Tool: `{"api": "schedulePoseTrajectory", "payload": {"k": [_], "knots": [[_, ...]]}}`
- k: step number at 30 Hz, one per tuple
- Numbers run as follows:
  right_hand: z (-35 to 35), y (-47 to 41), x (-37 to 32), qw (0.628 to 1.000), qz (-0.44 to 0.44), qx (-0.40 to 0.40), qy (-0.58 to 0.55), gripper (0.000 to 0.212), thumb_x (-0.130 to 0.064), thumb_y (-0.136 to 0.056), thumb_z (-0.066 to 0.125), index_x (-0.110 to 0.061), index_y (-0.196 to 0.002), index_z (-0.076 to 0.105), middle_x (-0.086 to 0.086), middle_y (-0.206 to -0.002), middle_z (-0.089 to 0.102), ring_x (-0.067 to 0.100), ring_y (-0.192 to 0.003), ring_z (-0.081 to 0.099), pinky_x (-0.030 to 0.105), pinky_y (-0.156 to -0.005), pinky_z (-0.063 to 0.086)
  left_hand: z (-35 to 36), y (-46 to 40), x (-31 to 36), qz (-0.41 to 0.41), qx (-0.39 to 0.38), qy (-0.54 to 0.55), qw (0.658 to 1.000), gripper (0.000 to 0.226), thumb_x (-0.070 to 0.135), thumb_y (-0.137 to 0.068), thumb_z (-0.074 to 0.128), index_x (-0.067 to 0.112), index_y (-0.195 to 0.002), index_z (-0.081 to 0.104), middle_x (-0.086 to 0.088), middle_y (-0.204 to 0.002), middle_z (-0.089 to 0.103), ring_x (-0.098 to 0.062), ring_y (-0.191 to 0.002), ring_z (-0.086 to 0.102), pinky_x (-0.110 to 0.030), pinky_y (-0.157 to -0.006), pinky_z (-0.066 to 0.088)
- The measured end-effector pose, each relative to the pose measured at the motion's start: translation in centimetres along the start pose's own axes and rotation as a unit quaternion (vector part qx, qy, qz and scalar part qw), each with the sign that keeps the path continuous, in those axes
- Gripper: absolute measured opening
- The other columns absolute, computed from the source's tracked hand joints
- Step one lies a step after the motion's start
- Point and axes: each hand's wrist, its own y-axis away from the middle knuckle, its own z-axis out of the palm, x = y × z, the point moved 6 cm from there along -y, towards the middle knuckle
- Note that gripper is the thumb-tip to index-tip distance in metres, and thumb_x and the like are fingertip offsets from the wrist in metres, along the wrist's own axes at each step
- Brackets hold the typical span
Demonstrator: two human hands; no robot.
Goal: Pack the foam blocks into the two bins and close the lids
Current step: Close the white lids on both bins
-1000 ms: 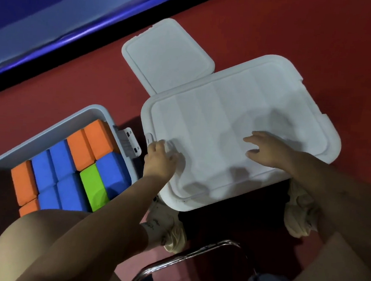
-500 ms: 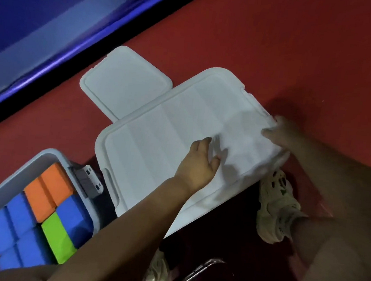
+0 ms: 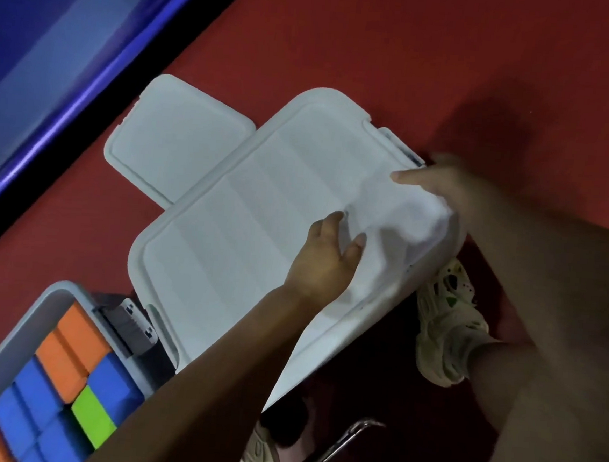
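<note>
Both hands (image 3: 326, 258) press lidded bin (image 3: 244, 233); right hand (image 3: 444, 191) blurred

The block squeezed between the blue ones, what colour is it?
Bright green, seen in the head view.

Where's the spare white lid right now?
In the head view, the small lid lies flat on the red floor, upper left of the closed bin, its corner tucked behind it.

2 white lids (image 3: 259, 227) show, 1 large and 1 smaller (image 3: 179, 140). 1 open bin (image 3: 14, 335) holds foam blocks: 3 orange (image 3: 80, 333), about 5 blue (image 3: 112, 383) since the frame edge cuts them, 1 green (image 3: 93, 420). 2 hands (image 3: 324, 265), 2 shoes (image 3: 445, 322).
</note>
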Motion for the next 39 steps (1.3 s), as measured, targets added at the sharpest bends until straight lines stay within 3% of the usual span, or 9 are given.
{"api": "schedulePoseTrajectory", "payload": {"k": [3,9,14,17,22,27,33,36,39], "knots": [[-0.4,-0.4,0.1,1.000,0.008,0.015,-0.003,0.083,-0.045,-0.058,0.086,-0.015,-0.127,0.051,-0.006,-0.115,0.057,0.016,-0.100,0.057,0.027,-0.081,0.041,0.3,-0.2,-0.2,-0.002,0.002,0.001,1.000,0.057,0.041,-0.096,0.046,0.018,-0.145,0.030,-0.007,-0.147,0.034,-0.024,-0.121,0.053,-0.037,-0.103,0.043],[-0.2,-0.7,0.5,0.998,0.042,0.004,-0.039,0.066,-0.035,-0.062,0.086,-0.010,-0.114,0.056,0.001,-0.104,0.058,0.020,-0.090,0.055,0.030,-0.076,0.041,0.1,-0.8,-0.5,-0.040,0.021,0.030,0.999,0.056,0.039,-0.095,0.047,0.017,-0.144,0.031,-0.008,-0.145,0.036,-0.025,-0.121,0.053,-0.037,-0.102,0.043],[0.0,-1.0,0.2,0.996,0.003,0.050,-0.075,0.068,-0.032,-0.046,0.091,-0.013,-0.104,0.061,-0.002,-0.104,0.064,0.019,-0.093,0.063,0.033,-0.085,0.053,0.0,-0.7,-0.3,-0.057,0.036,0.043,0.997,0.054,0.036,-0.096,0.047,0.013,-0.143,0.033,-0.010,-0.144,0.041,-0.025,-0.125,0.048,-0.031,-0.098,0.041],[0.6,-0.9,-0.4,0.996,-0.072,0.046,-0.033,0.044,-0.023,-0.066,0.084,-0.014,-0.105,0.065,-0.005,-0.098,0.063,0.016,-0.089,0.063,0.024,-0.079,0.050,0.0,-0.5,-0.4,-0.063,0.035,0.050,0.996,0.055,0.037,-0.096,0.047,0.014,-0.144,0.032,-0.009,-0.145,0.039,-0.025,-0.126,0.047,-0.033,-0.101,0.042],[0.9,-1.0,-0.6,0.988,-0.106,0.087,0.068,0.068,-0.039,-0.072,0.077,-0.015,-0.131,0.055,0.007,-0.136,0.048,0.023,-0.124,0.050,0.035,-0.107,0.039,-0.2,0.1,-0.7,-0.063,0.032,0.053,0.996,0.055,0.038,-0.096,0.047,0.014,-0.144,0.033,-0.009,-0.145,0.039,-0.025,-0.125,0.048,-0.036,-0.103,0.042],[1.1,-0.5,-1.4,0.975,-0.120,0.123,0.142,0.055,-0.038,-0.081,0.069,-0.018,-0.130,0.057,0.006,-0.131,0.047,0.026,-0.121,0.050,0.035,-0.106,0.038,-1.1,0.6,-1.4,-0.074,0.038,0.051,0.995,0.055,0.036,-0.097,0.046,0.013,-0.145,0.031,-0.009,-0.147,0.037,-0.023,-0.130,0.044,-0.022,-0.096,0.033],[1.7,1.9,-4.2,0.944,-0.110,0.139,0.279,0.042,-0.024,-0.090,0.059,-0.012,-0.130,0.054,0.012,-0.137,0.043,0.032,-0.124,0.046,0.043,-0.104,0.038,-3.0,2.1,-2.5,-0.095,0.051,0.090,0.990,0.057,0.037,-0.097,0.045,0.015,-0.146,0.027,-0.008,-0.148,0.036,-0.024,-0.131,0.043,-0.028,-0.102,0.037],[5.2,6.2,-7.8,0.952,-0.183,0.095,0.226,0.055,-0.029,-0.086,0.064,-0.014,-0.136,0.047,0.011,-0.141,0.040,0.029,-0.125,0.046,0.039,-0.104,0.040,-5.5,4.0,-3.7,-0.131,0.065,0.188,0.971,0.058,0.044,-0.096,0.046,0.019,-0.145,0.028,-0.006,-0.144,0.042,-0.024,-0.124,0.051,-0.039,-0.105,0.042],[10.9,12.7,-10.5,0.953,-0.236,-0.034,0.189,0.064,-0.041,-0.086,0.063,-0.018,-0.142,0.039,0.008,-0.146,0.036,0.024,-0.131,0.042,0.035,-0.107,0.037,-9.6,7.0,-5.5,-0.158,0.105,0.301,0.934,0.055,0.042,-0.097,0.045,0.018,-0.144,0.030,0.001,-0.128,0.050,-0.020,-0.107,0.060,-0.038,-0.096,0.049]]}}
